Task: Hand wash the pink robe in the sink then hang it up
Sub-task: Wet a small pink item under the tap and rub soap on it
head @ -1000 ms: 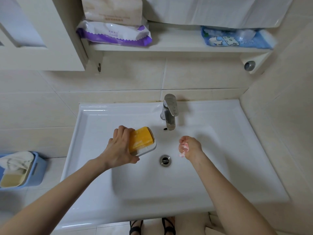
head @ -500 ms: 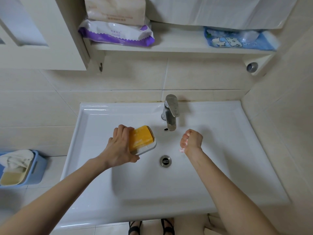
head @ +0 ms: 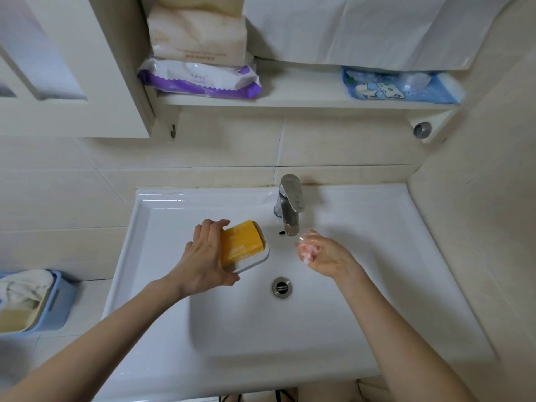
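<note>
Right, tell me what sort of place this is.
Probably a home bathroom: a white ceramic washbasin with a chrome single-lever tap, beige wall tiles behind it, and a white shelf above holding a purple-and-white soft pack.

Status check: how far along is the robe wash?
Done: nothing visibly; the sink looks dry. In hand: the right hand holds a small pink bundle, likely the robe, at the faucet; the left hand grips the soap dish. Left: soaping, rinsing, hanging.
</note>
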Available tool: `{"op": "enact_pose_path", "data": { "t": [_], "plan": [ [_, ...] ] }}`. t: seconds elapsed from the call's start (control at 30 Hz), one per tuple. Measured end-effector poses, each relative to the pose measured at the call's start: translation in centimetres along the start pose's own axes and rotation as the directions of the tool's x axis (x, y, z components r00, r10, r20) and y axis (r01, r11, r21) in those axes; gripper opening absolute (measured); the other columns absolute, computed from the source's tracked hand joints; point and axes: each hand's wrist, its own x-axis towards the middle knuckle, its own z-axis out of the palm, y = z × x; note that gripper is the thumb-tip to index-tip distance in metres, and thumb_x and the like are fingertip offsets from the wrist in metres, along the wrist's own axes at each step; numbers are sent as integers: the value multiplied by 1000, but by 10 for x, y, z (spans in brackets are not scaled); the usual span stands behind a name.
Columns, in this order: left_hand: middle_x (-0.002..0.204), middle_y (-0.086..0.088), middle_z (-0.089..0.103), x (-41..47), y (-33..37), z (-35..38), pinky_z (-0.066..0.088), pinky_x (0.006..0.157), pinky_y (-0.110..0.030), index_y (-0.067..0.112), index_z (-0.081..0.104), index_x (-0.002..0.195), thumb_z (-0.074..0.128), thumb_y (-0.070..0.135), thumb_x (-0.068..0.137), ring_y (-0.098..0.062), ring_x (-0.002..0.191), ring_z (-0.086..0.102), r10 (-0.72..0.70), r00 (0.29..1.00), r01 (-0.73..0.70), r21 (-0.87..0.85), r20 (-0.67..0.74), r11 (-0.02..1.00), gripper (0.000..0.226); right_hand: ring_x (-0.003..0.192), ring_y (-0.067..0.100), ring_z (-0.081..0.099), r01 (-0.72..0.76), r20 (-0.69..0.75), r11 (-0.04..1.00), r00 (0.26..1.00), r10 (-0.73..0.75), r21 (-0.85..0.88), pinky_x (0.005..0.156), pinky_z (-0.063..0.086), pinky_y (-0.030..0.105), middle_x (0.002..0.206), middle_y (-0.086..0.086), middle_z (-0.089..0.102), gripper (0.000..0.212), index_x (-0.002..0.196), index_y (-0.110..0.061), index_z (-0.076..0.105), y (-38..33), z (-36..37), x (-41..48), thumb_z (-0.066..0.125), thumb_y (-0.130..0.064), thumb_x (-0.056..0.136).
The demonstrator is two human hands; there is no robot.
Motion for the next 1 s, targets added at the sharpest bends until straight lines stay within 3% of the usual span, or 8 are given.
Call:
{"op": "enact_pose_path", "data": {
  "t": [0.13,0.2,0.4,0.6,0.77,0.83,0.93,1.0],
  "plan": [
    [126,1,28,2,17,-16,43,95,-39,16,19,141,79,51,50,-16,116,30,17,999,-16,-20,30,1000,114,78,22,62,105,-33,989,994,-102,103,66,48,21,99,13,54,38,101,-10,55,-4,-2,-8,56,20,77],
    [119,6,26,5,38,-35,42,96,-39,16,19,140,71,54,47,-14,115,29,53,998,-52,-40,27,998,114,74,14,58,138,-26,982,990,-136,132,57,51,18,102,16,56,34,113,-11,55,-11,-2,-19,51,10,86],
    [128,-4,31,62,133,-129,39,99,-44,12,22,140,79,52,48,-22,120,32,303,941,-298,53,-151,953,116,55,17,53,129,-56,989,990,-133,-69,65,51,31,81,-1,61,22,106,-26,64,-24,4,-33,65,-34,85],
    [137,-13,31,167,203,-189,34,106,-42,7,19,139,84,47,56,-32,126,32,269,956,-210,367,-117,906,113,73,31,64,175,-32,984,984,-175,12,60,59,38,93,21,61,20,100,1,57,-28,9,-44,48,-16,98],
    [138,-16,37,201,191,-184,37,103,-48,8,14,142,83,45,61,-35,127,36,122,992,-102,369,-31,924,113,97,36,67,212,9,973,977,-212,-87,74,57,49,104,22,69,23,106,-8,70,-25,-2,-52,49,-10,97],
    [140,-15,33,195,188,-185,34,104,-49,7,17,142,80,51,61,-34,129,30,153,984,-91,497,-85,863,112,87,28,69,195,-45,973,978,-201,-121,64,58,37,95,17,72,24,92,-5,74,-25,-1,-54,50,-1,93],
    [137,-14,34,166,186,-172,31,104,-41,8,31,138,76,50,67,-31,125,32,392,868,-167,564,-306,809,94,54,16,51,172,-203,972,958,-202,-160,38,36,16,75,14,70,31,57,-1,68,-25,4,-54,49,16,75],
    [128,-13,45,135,179,-147,37,95,-34,6,48,125,71,33,78,-28,115,42,595,640,-397,453,-486,798,60,37,15,35,219,-314,954,908,-276,-204,37,20,11,55,14,58,37,44,-4,52,-24,5,-51,31,18,65]
  ]
}}
